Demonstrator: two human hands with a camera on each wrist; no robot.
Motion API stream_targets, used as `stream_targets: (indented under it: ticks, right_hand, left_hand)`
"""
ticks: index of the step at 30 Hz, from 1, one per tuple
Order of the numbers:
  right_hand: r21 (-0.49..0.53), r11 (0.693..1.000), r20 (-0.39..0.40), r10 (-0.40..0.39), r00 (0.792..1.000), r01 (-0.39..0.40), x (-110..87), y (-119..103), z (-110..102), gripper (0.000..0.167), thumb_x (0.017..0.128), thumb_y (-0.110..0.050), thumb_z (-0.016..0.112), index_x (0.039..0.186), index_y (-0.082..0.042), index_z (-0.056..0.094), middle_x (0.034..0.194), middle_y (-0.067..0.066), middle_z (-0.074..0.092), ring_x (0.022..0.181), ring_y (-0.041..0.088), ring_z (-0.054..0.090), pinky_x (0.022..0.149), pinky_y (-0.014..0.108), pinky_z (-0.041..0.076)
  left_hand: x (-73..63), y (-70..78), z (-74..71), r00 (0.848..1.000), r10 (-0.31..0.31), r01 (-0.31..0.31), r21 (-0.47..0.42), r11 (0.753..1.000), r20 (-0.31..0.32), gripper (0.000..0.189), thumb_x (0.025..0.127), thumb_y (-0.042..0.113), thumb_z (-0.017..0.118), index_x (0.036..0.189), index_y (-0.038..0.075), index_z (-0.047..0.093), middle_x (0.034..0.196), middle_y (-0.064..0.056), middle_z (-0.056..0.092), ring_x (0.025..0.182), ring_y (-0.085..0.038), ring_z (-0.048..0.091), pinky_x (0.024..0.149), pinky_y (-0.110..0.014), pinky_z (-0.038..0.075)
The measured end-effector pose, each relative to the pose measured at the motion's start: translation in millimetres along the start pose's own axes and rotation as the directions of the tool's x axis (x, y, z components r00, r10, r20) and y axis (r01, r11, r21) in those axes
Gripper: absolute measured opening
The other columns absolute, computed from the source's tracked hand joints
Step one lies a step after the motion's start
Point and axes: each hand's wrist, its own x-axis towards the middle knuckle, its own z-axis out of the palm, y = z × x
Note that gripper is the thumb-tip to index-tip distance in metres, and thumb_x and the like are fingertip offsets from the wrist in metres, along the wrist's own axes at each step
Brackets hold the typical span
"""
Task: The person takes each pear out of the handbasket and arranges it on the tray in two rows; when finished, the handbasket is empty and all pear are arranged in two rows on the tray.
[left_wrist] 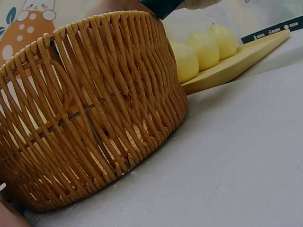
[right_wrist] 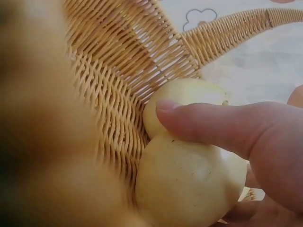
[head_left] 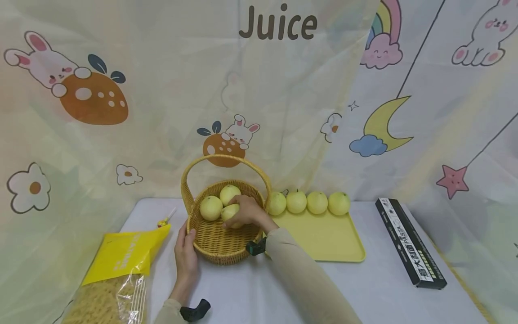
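A round wicker basket [head_left: 220, 243] with a tall arched handle stands on the white table. My left hand [head_left: 187, 257] holds it by its left side, with the thumb near the rim. In the left wrist view the woven wall [left_wrist: 104, 99] fills much of the frame, and only a bit of that hand shows at the lower left. Inside the basket, my right hand [head_left: 250, 210] grips a pale yellow pear [head_left: 229, 213]. Two more pears sit beside it, one at the left [head_left: 211, 208] and one behind [head_left: 229, 194]. In the right wrist view the thumb [right_wrist: 203, 120] lies across the held pear [right_wrist: 184, 184].
Right of the basket lies a yellow tray [head_left: 323, 238], with several pears [head_left: 317, 202] in a row along its back edge. A long black box [head_left: 410, 243] lies farther right. On the left are a yellow-topped clear bag [head_left: 121, 256] and a small yellow wrapped item [head_left: 163, 222].
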Motion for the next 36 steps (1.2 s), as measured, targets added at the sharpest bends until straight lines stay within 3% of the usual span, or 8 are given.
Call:
stream_targets:
  ticks: [4, 9, 18, 23, 30, 36]
  right_hand:
    - [0.014, 1.000, -0.006, -0.012, 1.000, 0.012, -0.6, -2.3, -0.8, 0.074, 0.073, -0.033, 0.099, 0.137, -0.011, 0.071, 0.147, 0.011, 0.062, 0.139, 0.035, 0.052, 0.115, 0.049, 0.050]
    - [0.043, 0.999, -0.007, -0.013, 1.000, 0.013, -4.2, -8.6, -5.1, 0.074, 0.073, -0.038, 0.099, 0.137, -0.013, 0.073, 0.146, 0.006, 0.065, 0.139, 0.029, 0.055, 0.116, 0.045, 0.050]
    - [0.042, 0.987, 0.007, -0.158, 0.987, 0.158, -15.3, -20.7, -24.1, 0.069, 0.075, -0.045, 0.097, 0.135, -0.018, 0.075, 0.136, 0.001, 0.073, 0.117, 0.013, 0.063, 0.099, 0.030, 0.056]
    - [0.093, 0.970, 0.007, -0.226, 0.974, 0.224, -27.1, -23.4, -34.8, 0.068, 0.078, -0.044, 0.094, 0.138, -0.017, 0.073, 0.135, -0.001, 0.073, 0.105, 0.011, 0.063, 0.089, 0.026, 0.056]
    - [0.154, 0.939, -0.017, -0.307, 0.952, 0.306, -51.9, -27.2, -49.3, 0.064, 0.083, -0.044, 0.091, 0.139, -0.020, 0.072, 0.120, -0.005, 0.073, 0.084, 0.008, 0.063, 0.070, 0.025, 0.057]
    - [0.202, 0.928, -0.049, -0.310, 0.950, 0.313, -78.5, -31.4, -60.1, 0.059, 0.085, -0.043, 0.089, 0.139, -0.026, 0.072, 0.133, -0.003, 0.069, 0.084, 0.011, 0.065, 0.070, 0.029, 0.060]
  left_hand:
    - [-0.4, -0.5, 0.1, 1.000, -0.004, 0.004, -0.004, 1.000, -0.002, 0.055, 0.115, 0.034, 0.034, 0.169, 0.019, 0.031, 0.175, -0.005, 0.031, 0.161, -0.029, 0.029, 0.134, -0.051, 0.026]
    - [-0.5, -1.3, 0.6, 1.000, 0.000, 0.000, 0.000, 1.000, 0.001, 0.055, 0.115, 0.033, 0.035, 0.169, 0.019, 0.030, 0.175, -0.005, 0.031, 0.161, -0.029, 0.030, 0.133, -0.052, 0.027]
    - [-1.5, -1.2, 1.4, 1.000, -0.007, 0.007, 0.006, 1.000, -0.003, 0.055, 0.115, 0.034, 0.035, 0.168, 0.020, 0.031, 0.174, -0.004, 0.031, 0.161, -0.028, 0.030, 0.133, -0.051, 0.026]
    - [-0.9, -1.0, 0.8, 1.000, -0.020, 0.020, 0.012, 1.000, 0.001, 0.056, 0.115, 0.035, 0.034, 0.169, 0.021, 0.029, 0.175, -0.004, 0.029, 0.162, -0.029, 0.028, 0.134, -0.051, 0.025]
    - [-1.4, -0.4, 0.5, 1.000, -0.019, 0.019, 0.011, 1.000, 0.002, 0.056, 0.115, 0.034, 0.033, 0.170, 0.021, 0.028, 0.176, -0.004, 0.028, 0.162, -0.029, 0.026, 0.134, -0.052, 0.024]
    - [-2.7, 1.2, 1.0, 1.000, -0.010, 0.010, 0.001, 1.000, -0.001, 0.056, 0.115, 0.034, 0.034, 0.169, 0.019, 0.029, 0.175, -0.005, 0.030, 0.162, -0.029, 0.027, 0.134, -0.052, 0.024]
